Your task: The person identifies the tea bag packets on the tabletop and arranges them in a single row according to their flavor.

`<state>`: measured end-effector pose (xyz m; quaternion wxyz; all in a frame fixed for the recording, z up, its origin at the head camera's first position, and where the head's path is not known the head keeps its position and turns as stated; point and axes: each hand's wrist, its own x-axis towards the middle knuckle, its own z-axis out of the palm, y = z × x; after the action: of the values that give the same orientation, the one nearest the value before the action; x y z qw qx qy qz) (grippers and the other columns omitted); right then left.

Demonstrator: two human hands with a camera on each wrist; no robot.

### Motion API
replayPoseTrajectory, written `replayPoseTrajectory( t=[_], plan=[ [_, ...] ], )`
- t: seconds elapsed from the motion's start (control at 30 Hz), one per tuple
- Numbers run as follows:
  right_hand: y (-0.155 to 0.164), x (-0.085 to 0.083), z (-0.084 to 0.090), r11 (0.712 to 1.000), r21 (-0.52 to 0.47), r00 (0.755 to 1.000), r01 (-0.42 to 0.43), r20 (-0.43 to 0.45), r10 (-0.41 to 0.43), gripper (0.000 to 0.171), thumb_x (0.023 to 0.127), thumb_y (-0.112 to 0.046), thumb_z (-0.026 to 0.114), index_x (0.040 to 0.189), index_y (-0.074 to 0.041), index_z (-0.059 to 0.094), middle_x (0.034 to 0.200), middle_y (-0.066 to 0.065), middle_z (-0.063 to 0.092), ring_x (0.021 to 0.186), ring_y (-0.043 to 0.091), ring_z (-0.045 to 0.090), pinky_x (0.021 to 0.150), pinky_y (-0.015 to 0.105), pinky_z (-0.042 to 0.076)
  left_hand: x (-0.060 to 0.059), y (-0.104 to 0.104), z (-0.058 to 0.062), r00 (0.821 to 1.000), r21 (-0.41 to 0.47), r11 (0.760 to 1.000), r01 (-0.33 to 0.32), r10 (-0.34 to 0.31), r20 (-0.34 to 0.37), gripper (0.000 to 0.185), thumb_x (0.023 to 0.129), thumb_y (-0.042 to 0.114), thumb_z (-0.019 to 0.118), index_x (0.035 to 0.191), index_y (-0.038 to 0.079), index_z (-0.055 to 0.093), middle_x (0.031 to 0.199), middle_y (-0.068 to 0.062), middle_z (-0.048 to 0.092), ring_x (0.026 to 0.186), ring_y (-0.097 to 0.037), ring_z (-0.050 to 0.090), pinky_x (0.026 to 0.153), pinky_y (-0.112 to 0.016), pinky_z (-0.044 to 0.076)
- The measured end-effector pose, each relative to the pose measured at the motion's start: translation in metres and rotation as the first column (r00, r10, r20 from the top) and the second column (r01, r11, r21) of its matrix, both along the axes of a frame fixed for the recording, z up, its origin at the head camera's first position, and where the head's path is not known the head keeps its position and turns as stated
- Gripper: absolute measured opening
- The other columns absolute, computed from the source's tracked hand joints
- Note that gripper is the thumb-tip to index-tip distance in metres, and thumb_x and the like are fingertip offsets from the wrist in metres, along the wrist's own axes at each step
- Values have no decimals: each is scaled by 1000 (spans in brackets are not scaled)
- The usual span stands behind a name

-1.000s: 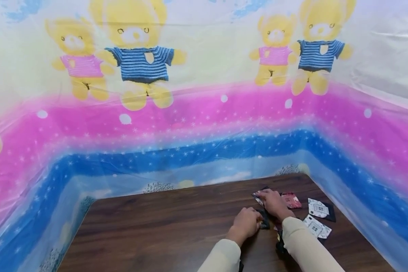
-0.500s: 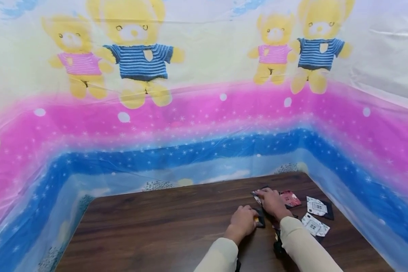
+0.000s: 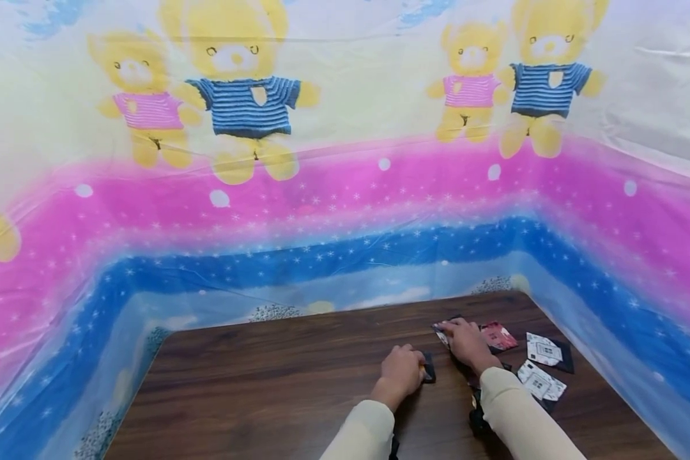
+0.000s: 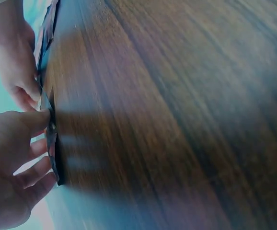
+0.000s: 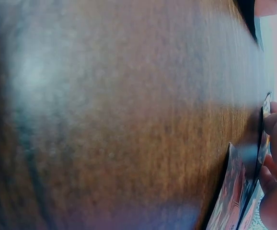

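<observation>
My left hand [image 3: 402, 370] pinches a flat dark packet [image 3: 430, 368] low over the brown tabletop. In the left wrist view, the thumb and fingers of that hand [image 4: 11, 163] lie along the edge of the thin glossy packet [image 4: 53, 141]. Up and to the right, my right hand [image 3: 467, 345] holds a patterned dark-edged packet [image 3: 440, 328], mostly hidden under its fingers. The right wrist view has the hand's fingers [image 5: 272, 167] against this packet [image 5: 263, 139], with a pinkish shiny packet [image 5: 229, 187] close beside it.
A red packet [image 3: 500, 335] lies just right of my right hand. Two white printed packets with dark backing, one upper [image 3: 546, 349] and one lower [image 3: 540, 381], rest near the right edge of the wooden table [image 3: 276, 383]. A bear-patterned cloth [image 3: 322, 255] rises behind the table.
My left hand has slid to the left with the dark packet, widening the gap to my right hand. The right hand stays on the patterned packet.
</observation>
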<state>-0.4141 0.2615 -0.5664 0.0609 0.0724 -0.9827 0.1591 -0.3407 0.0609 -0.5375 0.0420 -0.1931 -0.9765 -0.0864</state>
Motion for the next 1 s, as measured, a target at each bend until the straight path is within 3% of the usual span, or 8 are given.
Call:
replayPoseTrajectory(
  t=[0.17, 0.47, 1.0],
  plan=[
    [-1, 0, 1, 1000, 5, 1000, -11, 17, 11, 40, 101, -14, 61, 140, -17, 64, 142, 20, 57, 122, 47, 53, 101, 67, 44, -2, -6, -4, 1000, 16, 999, -27, 27, 9, 18, 93, 33, 73, 109, 27, 77, 107, 3, 67, 92, -17, 59, 76, -31, 56],
    [-1, -1, 4, 1000, -5, 1000, 0, 30, 0, 40, 102, -17, 60, 142, -17, 62, 144, 20, 55, 125, 46, 51, 103, 67, 42, -6, -22, 1, 995, 19, 997, -81, 80, 52, 17, 94, 32, 72, 110, 26, 77, 107, 2, 66, 95, -19, 60, 73, -35, 58],
    [0, 3, 2, 1000, -2, 999, -28, 20, 28, 39, 102, -16, 60, 140, -16, 64, 142, 22, 56, 122, 46, 53, 102, 66, 43, 2, -56, 6, 991, 54, 991, -123, 121, 52, 14, 94, 26, 72, 106, 21, 78, 104, -1, 66, 95, -22, 63, 74, -41, 59]
  ],
)
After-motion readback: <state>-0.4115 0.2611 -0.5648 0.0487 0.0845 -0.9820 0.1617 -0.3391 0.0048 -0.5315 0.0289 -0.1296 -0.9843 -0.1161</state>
